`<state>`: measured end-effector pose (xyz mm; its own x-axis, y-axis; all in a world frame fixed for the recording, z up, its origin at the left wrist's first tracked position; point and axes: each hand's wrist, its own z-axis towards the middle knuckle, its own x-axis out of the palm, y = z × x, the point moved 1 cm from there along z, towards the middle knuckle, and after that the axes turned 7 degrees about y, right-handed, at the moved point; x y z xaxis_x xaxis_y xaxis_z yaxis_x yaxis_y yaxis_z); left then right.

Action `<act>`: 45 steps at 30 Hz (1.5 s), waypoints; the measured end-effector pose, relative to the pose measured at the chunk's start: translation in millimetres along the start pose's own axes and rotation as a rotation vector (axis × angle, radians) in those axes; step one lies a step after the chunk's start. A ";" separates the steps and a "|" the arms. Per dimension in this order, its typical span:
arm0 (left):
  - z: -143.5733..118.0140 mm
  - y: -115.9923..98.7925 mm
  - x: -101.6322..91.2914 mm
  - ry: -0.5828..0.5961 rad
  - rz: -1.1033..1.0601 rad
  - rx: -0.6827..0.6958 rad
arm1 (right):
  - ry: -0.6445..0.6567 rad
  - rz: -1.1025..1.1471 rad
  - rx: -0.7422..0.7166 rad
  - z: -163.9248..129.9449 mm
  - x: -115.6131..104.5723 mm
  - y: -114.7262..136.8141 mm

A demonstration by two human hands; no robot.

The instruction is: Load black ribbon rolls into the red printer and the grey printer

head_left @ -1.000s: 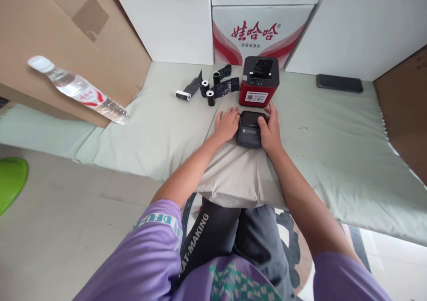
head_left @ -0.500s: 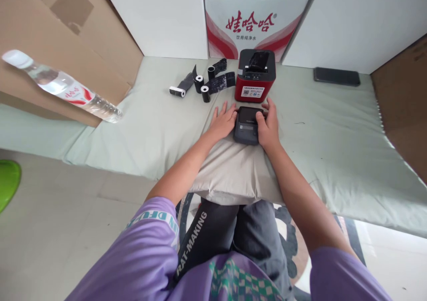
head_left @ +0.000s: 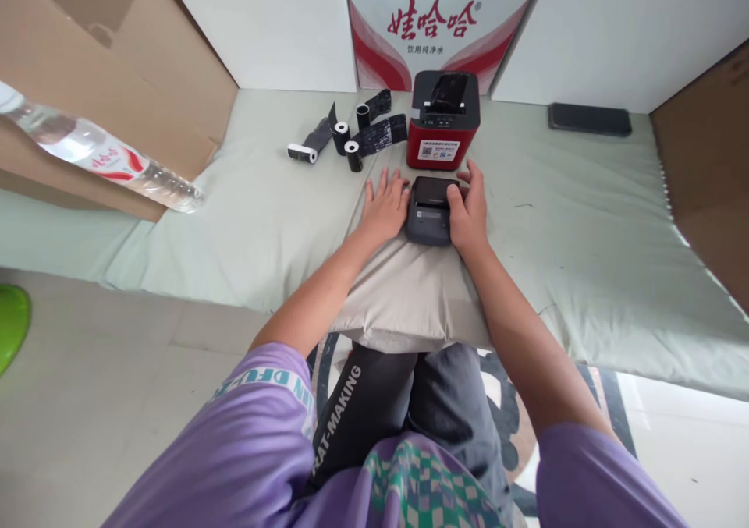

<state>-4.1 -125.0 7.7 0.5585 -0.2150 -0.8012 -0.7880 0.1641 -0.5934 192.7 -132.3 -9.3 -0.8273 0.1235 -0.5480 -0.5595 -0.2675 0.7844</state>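
A small dark grey portable printer (head_left: 429, 228) lies flat on the pale green cloth, near its front edge. My right hand (head_left: 469, 214) grips its right side, thumb on the top edge and fingers curled along the side, partly hidden. Just to the left, my left hand (head_left: 385, 208) rests palm down on the cloth with fingers spread, the fingertips by the printer's left edge. Directly behind stands a red and black box-shaped printer (head_left: 438, 134) with black film coming out of its top. Several black rolls (head_left: 341, 138) with unrolled strips lie to its left.
A tall plastic water bottle (head_left: 117, 154) is at the left by a cardboard box (head_left: 169, 68). A black phone (head_left: 590, 119) lies at the back right. White panels and a printed carton (head_left: 436, 60) line the back. Another brown box (head_left: 708, 169) borders the right.
The whole view has shifted slightly. My left hand's fingers are spread a little more and sit slightly off the portable printer's left edge. My right hand stays on the printer.
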 end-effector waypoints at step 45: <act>18.8 16.6 -1.4 -0.319 -0.211 0.064 | 0.095 0.335 -0.048 22.9 -16.8 -10.9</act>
<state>-13.0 -103.8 -2.5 0.7674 0.0585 -0.6385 -0.6348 0.2104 -0.7435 211.5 -109.6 -2.0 -0.9550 -0.0672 -0.2890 -0.2532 -0.3232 0.9118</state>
